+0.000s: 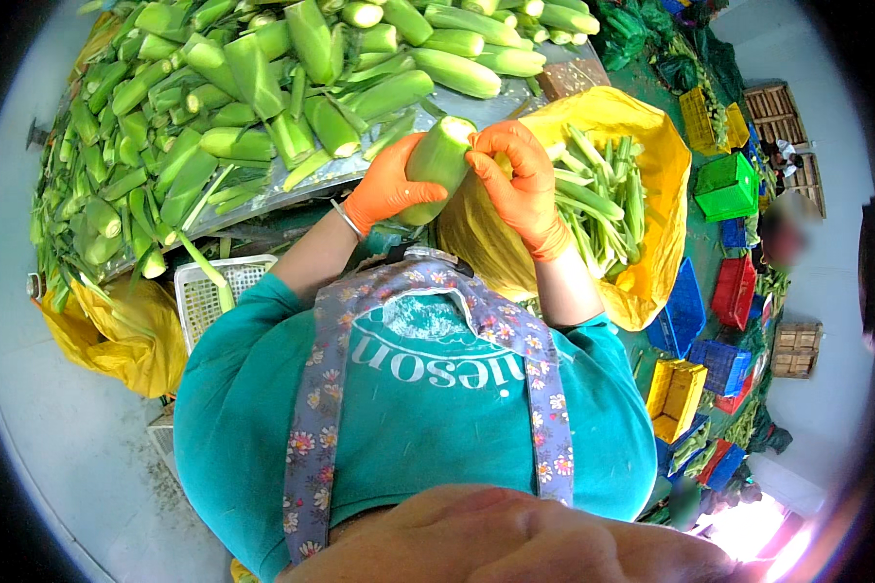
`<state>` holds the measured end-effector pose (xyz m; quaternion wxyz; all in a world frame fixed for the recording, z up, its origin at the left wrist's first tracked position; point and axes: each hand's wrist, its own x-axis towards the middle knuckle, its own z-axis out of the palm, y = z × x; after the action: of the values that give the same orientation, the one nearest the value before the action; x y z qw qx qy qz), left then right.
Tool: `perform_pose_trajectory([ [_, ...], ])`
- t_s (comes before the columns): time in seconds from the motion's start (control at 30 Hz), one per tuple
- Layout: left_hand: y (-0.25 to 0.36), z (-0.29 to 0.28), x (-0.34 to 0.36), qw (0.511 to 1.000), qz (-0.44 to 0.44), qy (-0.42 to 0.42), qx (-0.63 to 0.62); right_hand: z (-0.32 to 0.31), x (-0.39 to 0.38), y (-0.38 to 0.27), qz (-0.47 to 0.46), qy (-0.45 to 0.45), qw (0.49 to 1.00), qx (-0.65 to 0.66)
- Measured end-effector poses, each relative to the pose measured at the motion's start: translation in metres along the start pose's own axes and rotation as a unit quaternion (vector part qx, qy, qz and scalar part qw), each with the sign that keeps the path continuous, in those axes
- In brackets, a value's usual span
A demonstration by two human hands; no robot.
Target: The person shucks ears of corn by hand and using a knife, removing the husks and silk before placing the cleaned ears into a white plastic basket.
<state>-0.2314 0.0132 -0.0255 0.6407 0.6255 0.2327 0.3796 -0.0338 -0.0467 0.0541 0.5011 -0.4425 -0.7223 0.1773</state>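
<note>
My left hand [389,187], in an orange glove, is closed around a green ear of corn [439,170] in its husk. The pale cut end of the ear points up and away from me. My right hand [523,185], gloved the same way, has its thumb and forefinger pinched together right at the edge of that cut end. Whatever lies between those fingertips is too small to make out. Beyond my hands, a large heap of unshucked corn ears [253,87] covers a metal table [301,175].
At my right, a yellow sack [666,194] stands open with green husk leaves [603,185] inside. A white plastic basket [199,301] and another yellow sack [131,335] are on the left. Farther right are coloured crates, among them a green crate [727,188], and a blurred person [790,228].
</note>
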Motion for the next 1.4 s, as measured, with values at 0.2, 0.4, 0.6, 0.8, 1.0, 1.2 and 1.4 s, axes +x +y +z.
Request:
perform_pose_trajectory([
  [0.2,-0.013,0.066,0.028,0.983,-0.04,0.006,-0.18,-0.044,-0.033,0.011,-0.173,-0.062,0.965,-0.187],
  [0.4,-0.014,0.122,0.068,0.958,-0.125,0.05,-0.252,-0.082,-0.042,0.044,-0.031,0.027,0.999,-0.005],
  [0.6,-0.072,0.08,0.149,0.935,-0.041,0.113,-0.335,-0.137,-0.083,0.022,0.25,0.021,0.946,0.206],
  [0.8,-0.037,0.103,0.16,0.949,-0.022,0.101,-0.298,-0.216,-0.11,0.066,0.202,0.152,0.967,0.021],
  [1.0,-0.012,0.201,0.137,0.97,-0.096,-0.097,-0.202,-0.176,-0.072,0.07,0.288,0.168,0.925,0.183],
  [1.2,-0.012,0.209,0.139,0.981,-0.111,-0.161,0.02,-0.163,-0.09,0.086,0.106,0.19,0.976,-0.007],
  [1.4,-0.01,0.216,0.137,0.986,-0.06,-0.133,0.079,-0.162,-0.101,0.094,0.022,0.234,0.97,-0.066],
])
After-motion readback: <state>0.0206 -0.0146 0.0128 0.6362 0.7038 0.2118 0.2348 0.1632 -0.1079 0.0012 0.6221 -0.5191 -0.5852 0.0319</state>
